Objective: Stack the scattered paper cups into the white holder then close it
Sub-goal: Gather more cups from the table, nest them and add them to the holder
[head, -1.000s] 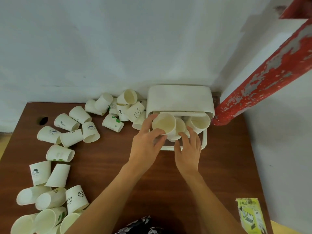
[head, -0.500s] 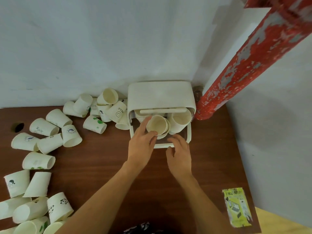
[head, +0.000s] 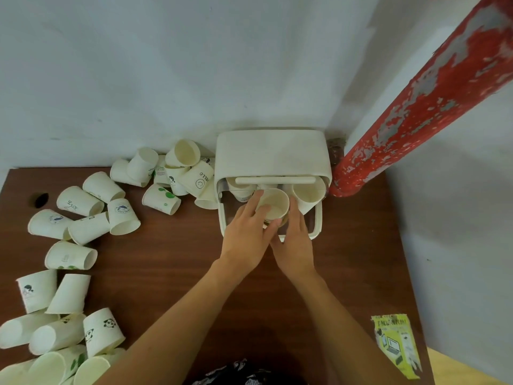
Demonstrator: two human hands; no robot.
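Note:
The white holder (head: pixel 273 154) stands at the back of the brown table with its lid raised. Inside it a cup stack (head: pixel 273 202) sits in the middle, with more cups at the right (head: pixel 308 191) and left (head: pixel 241 190). My left hand (head: pixel 245 237) and my right hand (head: pixel 295 241) both grip the middle cup stack, fingers around its rim from either side. Several loose paper cups (head: pixel 88 227) lie scattered on their sides over the left half of the table.
A peeling red pipe (head: pixel 422 98) slants down beside the holder's right side. White walls enclose the back and right. A yellow leaflet (head: pixel 397 344) lies near the table's front right corner. A dark hole (head: pixel 40 200) marks the far left of the table.
My right hand has risen from the holder's front edge to clasp the middle cup stack together with my left hand. The view has shifted slightly.

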